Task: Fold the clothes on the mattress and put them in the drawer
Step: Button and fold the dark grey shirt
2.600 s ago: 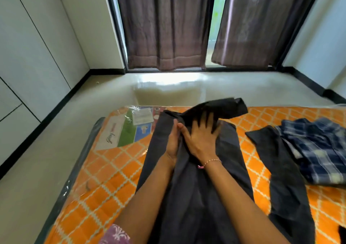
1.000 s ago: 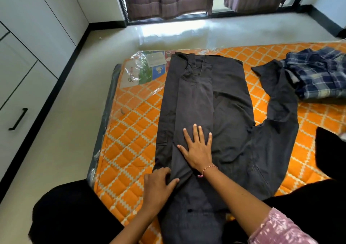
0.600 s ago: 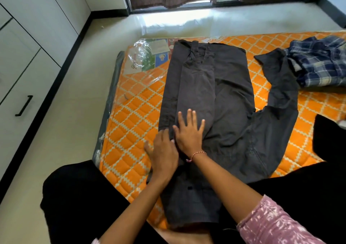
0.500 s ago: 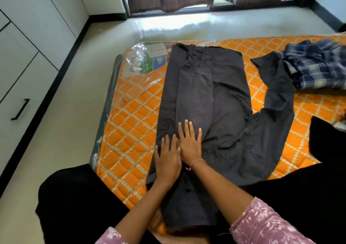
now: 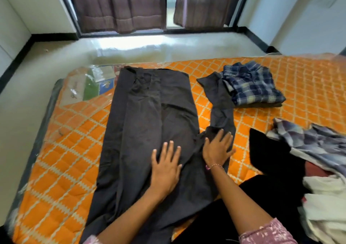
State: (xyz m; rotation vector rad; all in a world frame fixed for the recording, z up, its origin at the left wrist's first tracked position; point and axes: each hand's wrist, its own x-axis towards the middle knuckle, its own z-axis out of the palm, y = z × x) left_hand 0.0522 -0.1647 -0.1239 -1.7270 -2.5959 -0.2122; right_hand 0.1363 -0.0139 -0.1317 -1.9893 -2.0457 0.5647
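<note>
A dark grey garment (image 5: pixel 149 123) lies spread lengthwise on the orange quilted mattress (image 5: pixel 63 150), its left side folded in over the middle. One long sleeve (image 5: pixel 221 105) trails off to the right toward a folded blue plaid shirt (image 5: pixel 252 86). My left hand (image 5: pixel 165 167) lies flat with spread fingers on the garment's lower middle. My right hand (image 5: pixel 218 148) rests with straight fingers on the base of that sleeve.
A loose heap of clothes (image 5: pixel 318 165), plaid, black and white, lies at the right edge. A plastic-wrapped label (image 5: pixel 89 86) covers the mattress's far left corner. Beyond the mattress are bare floor (image 5: pixel 46 75) and curtains (image 5: pixel 119 5) over a window.
My right hand has moved right, from the middle of the garment to the sleeve's base. My left hand has shifted right onto the middle. The view has swung right, showing the clothes heap.
</note>
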